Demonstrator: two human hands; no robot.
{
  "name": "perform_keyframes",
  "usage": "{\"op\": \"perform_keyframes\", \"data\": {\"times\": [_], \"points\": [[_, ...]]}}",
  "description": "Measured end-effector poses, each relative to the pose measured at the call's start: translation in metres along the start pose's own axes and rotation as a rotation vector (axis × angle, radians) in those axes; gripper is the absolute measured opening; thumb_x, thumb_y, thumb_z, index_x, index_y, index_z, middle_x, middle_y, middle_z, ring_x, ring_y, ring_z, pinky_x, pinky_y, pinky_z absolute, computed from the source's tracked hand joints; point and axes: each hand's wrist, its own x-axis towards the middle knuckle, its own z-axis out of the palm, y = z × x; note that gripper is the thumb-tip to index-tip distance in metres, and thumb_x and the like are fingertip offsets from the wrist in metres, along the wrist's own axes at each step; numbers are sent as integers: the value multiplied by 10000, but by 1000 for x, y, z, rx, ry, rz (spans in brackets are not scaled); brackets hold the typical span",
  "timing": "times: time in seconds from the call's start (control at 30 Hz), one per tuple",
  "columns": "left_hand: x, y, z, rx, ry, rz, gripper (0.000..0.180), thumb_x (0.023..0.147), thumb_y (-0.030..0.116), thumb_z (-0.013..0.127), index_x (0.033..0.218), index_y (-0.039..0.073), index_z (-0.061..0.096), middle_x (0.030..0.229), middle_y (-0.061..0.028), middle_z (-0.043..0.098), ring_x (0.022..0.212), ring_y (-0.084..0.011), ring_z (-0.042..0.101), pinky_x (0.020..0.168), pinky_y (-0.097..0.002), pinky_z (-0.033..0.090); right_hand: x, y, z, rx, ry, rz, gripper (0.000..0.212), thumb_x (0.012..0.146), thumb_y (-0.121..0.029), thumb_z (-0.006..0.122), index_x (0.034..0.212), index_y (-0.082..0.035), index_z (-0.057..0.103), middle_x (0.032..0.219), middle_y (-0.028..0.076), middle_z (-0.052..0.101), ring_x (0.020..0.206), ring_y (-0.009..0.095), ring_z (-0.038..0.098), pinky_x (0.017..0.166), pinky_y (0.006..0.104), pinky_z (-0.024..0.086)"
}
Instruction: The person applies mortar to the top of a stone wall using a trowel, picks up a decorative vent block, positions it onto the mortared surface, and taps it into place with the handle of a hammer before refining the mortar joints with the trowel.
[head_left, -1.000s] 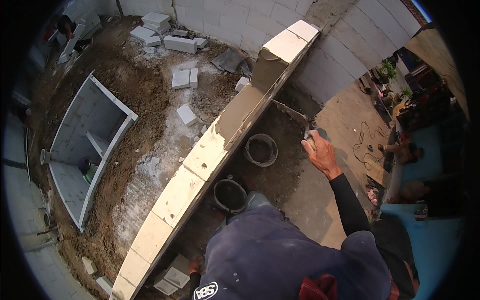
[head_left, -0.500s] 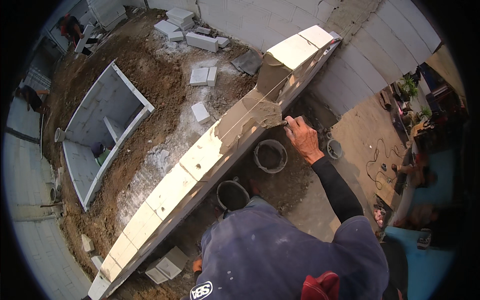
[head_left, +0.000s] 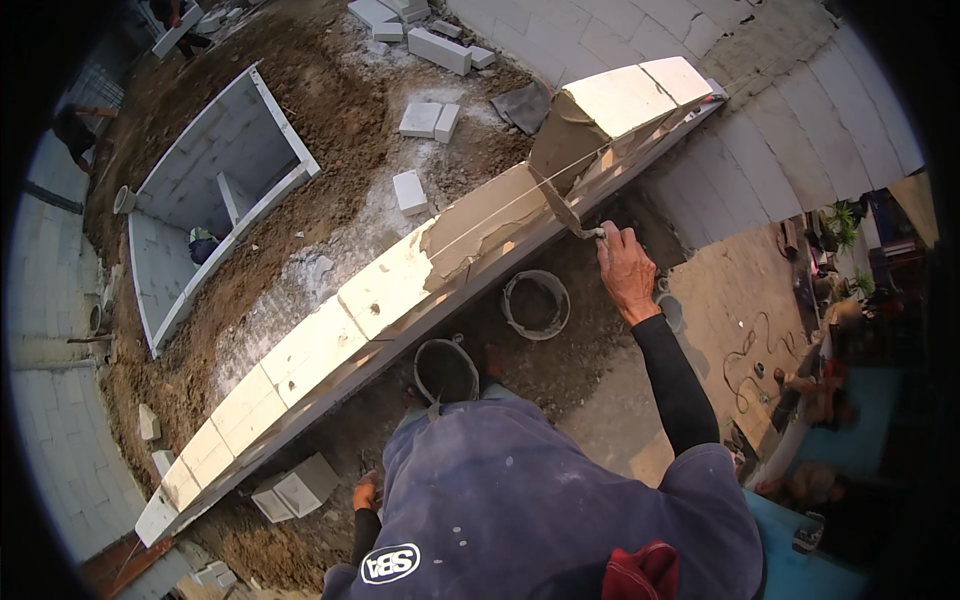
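My right hand [head_left: 628,272] grips the trowel [head_left: 562,208], blade beyond my fingers, flat on wet mortar [head_left: 480,225] to spread it. My left hand [head_left: 366,494] hangs low; can't tell its fingers.

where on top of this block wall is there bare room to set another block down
The pale block tops left of the mortar patch lie bare, down to the wall's lower end. The wet mortar stretch is taken: the right hand works a trowel there, against the raised upper block. On the ground beside the wall, two buckets crowd the near side. The left hand hangs low.
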Motion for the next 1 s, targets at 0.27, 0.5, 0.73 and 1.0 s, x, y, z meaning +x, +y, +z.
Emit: {"op": "perform_keyframes", "data": {"times": [0.27, 0.5, 0.73, 1.0], "points": [[-24, 70, 29, -57, -29, 36, 408, 960, 449, 605, 1229, 158, 699, 1097, -21, 683, 930, -260, 619, 783, -444, 516, 24, 5, -23, -39, -56, 81, 313, 986, -251, 637, 1259, -118, 560, 1002, 142, 584, 781, 387, 687, 628, 516, 549], [45, -13, 35, 104, 15, 261, 378, 1000, 317, 580, 1222, 40, 709, 1208, -89, 733, 1077, -246, 676, 927, -397, 527, 46, 6, -26, -34, -128, 30, 261, 989, -272, 630, 1186, -110, 570, 969, 160, 601, 729, 409, 692, 603, 519, 558], [20, 15, 36, 2, 34, -65, 382, 995, 308, 623, 1240, 24, 694, 1211, -85, 726, 1064, -251, 676, 917, -383, 532, -8, 55, -108, -78, -225, -9, 304, 990, -240, 650, 1263, -128, 576, 959, 127, 569, 776, 368, 674, 621, 471, 534], [-30, -1, 24, 267, -37, -3, 395, 1001, 313, 621, 1262, 21, 671, 1230, -111, 715, 1107, -266, 669, 920, -376, 536, -142, 84, -55, 293, -561, 507, 353, 967, -243, 655, 1281, -95, 591, 1135, 186, 688, 960, 434, 674, 778, 518, 529]]}}
